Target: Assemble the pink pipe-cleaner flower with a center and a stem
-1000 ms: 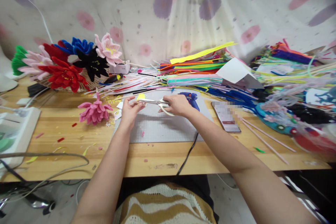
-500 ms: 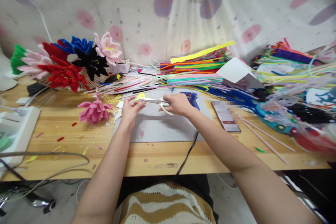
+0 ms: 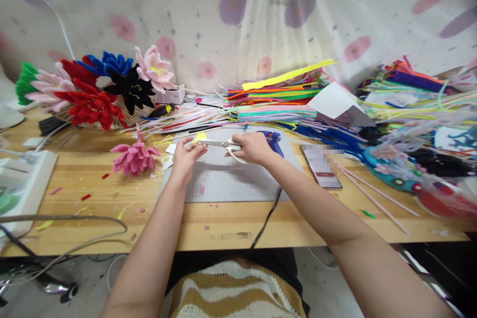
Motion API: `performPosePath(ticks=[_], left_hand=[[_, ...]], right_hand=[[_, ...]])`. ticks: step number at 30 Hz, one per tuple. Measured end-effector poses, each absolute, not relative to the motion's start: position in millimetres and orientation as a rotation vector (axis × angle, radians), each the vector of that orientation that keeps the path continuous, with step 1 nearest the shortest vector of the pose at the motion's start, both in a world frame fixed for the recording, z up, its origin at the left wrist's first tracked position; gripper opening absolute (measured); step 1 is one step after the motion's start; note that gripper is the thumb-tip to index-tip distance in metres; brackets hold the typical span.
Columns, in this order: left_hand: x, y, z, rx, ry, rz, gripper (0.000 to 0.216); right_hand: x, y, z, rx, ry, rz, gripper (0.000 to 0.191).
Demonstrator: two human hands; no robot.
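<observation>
Over the grey cutting mat (image 3: 231, 184), my right hand (image 3: 254, 148) grips a pair of scissors (image 3: 234, 151) with pale handles. The blades point left and reach the fingertips of my left hand (image 3: 185, 157). Those fingers are pinched together; what lies between them is too small to make out. A small bright yellow piece (image 3: 201, 136) shows just beyond the fingertips and blades, and I cannot tell whether it is held. Left of my left hand, a pink fuzzy flower (image 3: 134, 158) rests head down on the table with its stem up.
A blue glue gun (image 3: 275, 142) lies behind my right hand, its black cord (image 3: 266, 222) crossing the front edge. To the right is a phone (image 3: 321, 166). Bundles of pipe cleaners (image 3: 276, 104) line the back. Finished fuzzy flowers (image 3: 93, 104) and a power strip (image 3: 32, 189) stand left.
Almost nothing differs. Both hands and the scissors hold the same place, and the whole view has shifted very slightly.
</observation>
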State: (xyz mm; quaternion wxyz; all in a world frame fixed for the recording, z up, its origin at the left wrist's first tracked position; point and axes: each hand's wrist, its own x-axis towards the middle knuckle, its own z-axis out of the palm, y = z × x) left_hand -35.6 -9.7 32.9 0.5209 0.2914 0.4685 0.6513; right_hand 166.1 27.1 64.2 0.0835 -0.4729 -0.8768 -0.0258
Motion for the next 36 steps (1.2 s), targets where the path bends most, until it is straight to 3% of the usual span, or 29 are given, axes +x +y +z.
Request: performPosePath(ticks=[36], left_hand=[[-40.2,-15.5,40.7,0.862,1.140,1.486,0.052]], right_hand=[[172.0,33.3,74.4,-1.322,-2.721,-0.129,0.053]])
